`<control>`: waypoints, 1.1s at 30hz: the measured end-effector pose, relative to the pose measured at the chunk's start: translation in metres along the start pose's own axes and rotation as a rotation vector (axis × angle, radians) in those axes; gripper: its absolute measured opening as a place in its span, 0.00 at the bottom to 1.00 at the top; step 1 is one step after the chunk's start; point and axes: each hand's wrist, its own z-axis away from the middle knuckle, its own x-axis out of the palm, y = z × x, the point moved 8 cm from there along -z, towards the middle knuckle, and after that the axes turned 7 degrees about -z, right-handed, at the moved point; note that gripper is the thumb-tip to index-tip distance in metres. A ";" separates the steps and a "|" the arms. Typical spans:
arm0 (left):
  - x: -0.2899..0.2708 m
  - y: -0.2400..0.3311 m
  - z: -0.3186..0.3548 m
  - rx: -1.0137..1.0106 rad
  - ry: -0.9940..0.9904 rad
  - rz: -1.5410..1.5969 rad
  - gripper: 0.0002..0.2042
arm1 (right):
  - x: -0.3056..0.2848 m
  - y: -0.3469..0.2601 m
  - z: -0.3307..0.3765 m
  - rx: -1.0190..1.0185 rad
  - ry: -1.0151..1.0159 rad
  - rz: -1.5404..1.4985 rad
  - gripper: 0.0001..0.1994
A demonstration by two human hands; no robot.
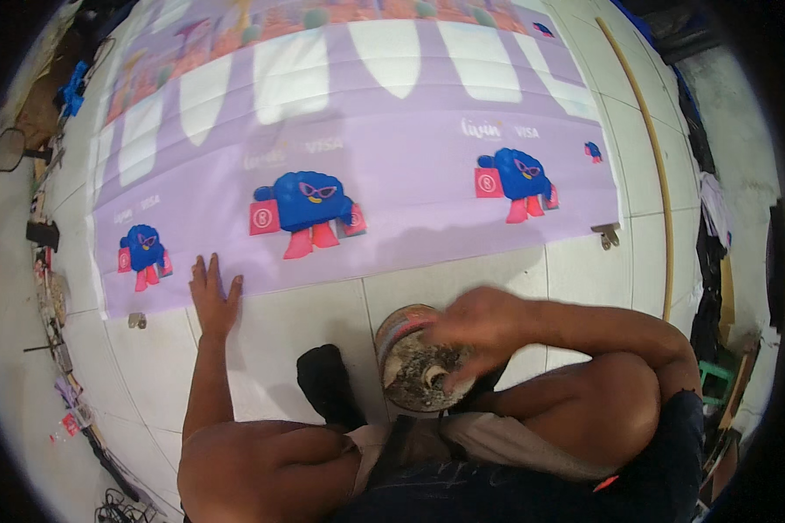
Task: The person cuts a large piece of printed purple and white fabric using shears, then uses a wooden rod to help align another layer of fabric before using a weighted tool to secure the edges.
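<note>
A large lilac printed banner [392,235] lies spread over the tiled floor ahead of me, with blue cartoon figures carrying pink bags along its near side. My left hand [215,295] rests on the banner's near edge, fingers spread and nothing in them. Between my legs stands a round, stained tin [410,375] with a dirty, crusted top. Over that tin is my right hand [480,327], smeared by motion, its fingers pointing toward the top. Whether it holds anything does not show. A metal clip [137,321] sits at the near left corner and another clip [608,235] at the right corner.
A long wooden pole [650,148] lies along the right of the banner on the white tiles [296,318]. My black-socked foot [327,379] is left of the tin. Clutter lines the left side, including a dark racket-like object [10,150]. A green plastic stool [715,381] is at right.
</note>
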 end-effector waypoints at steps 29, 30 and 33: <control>-0.010 -0.004 -0.006 -0.044 -0.009 0.062 0.36 | -0.112 0.051 -0.029 0.396 0.634 0.343 0.19; -0.010 0.000 -0.006 -0.049 -0.026 0.053 0.36 | -0.111 0.057 -0.030 0.407 0.640 0.331 0.19; -0.010 0.000 -0.007 -0.065 -0.034 0.068 0.36 | -0.111 0.070 -0.031 0.520 0.619 0.296 0.21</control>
